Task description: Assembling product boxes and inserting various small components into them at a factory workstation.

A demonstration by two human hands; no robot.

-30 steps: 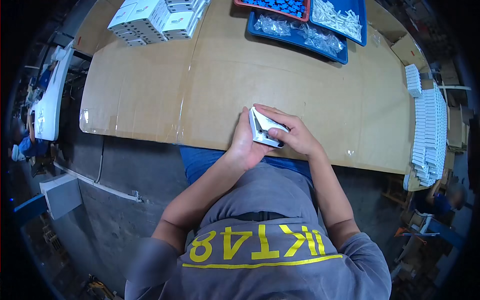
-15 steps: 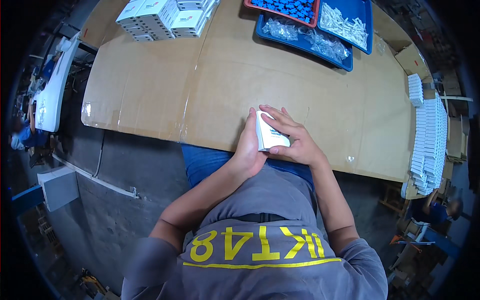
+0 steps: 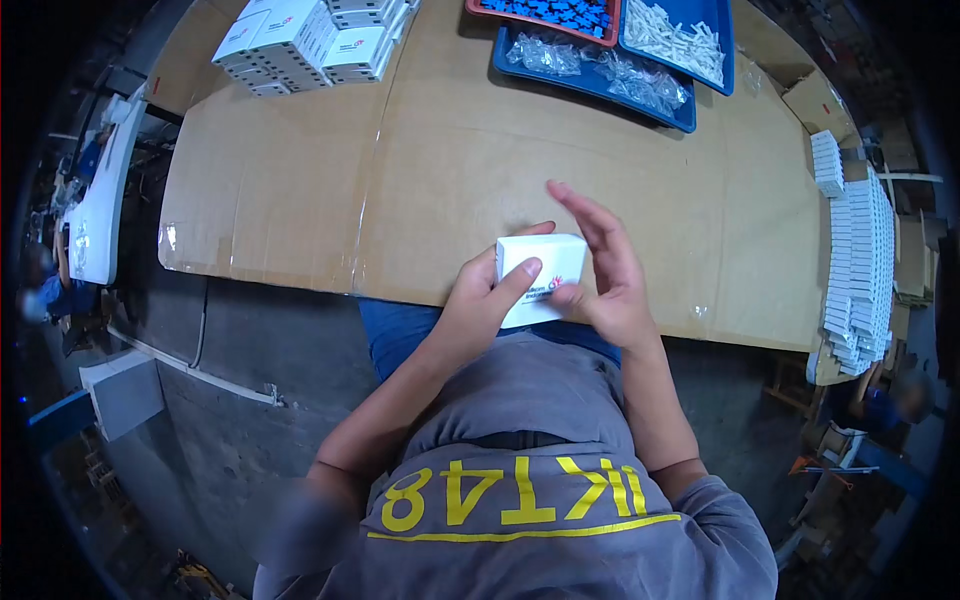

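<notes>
A small white cardboard box [image 3: 548, 252] with dark print and a red mark is held over the table's near edge, close to my body. My left hand [image 3: 482, 302] grips it from the left, with the thumb pressed across its face and the other fingers mostly hidden behind it. On the other side, my right hand [image 3: 620, 290] is open, its fingers stretched up and away from the box. The right thumb lies at the box's lower right part; whether it presses there I cannot tell.
The cardboard-covered table [image 3: 290, 190] bears stacked white boxes [image 3: 290, 35] at the far left. Far right are a red tray [image 3: 540, 14] of blue pieces, a blue tray [image 3: 728, 60] of white pieces and another blue tray [image 3: 600, 90] with clear plastic. White boxes [image 3: 858, 260] line the right edge.
The box has turned so its printed face shows more fully. My left thumb has moved onto that face, while my right fingers have lifted off and spread upward.
</notes>
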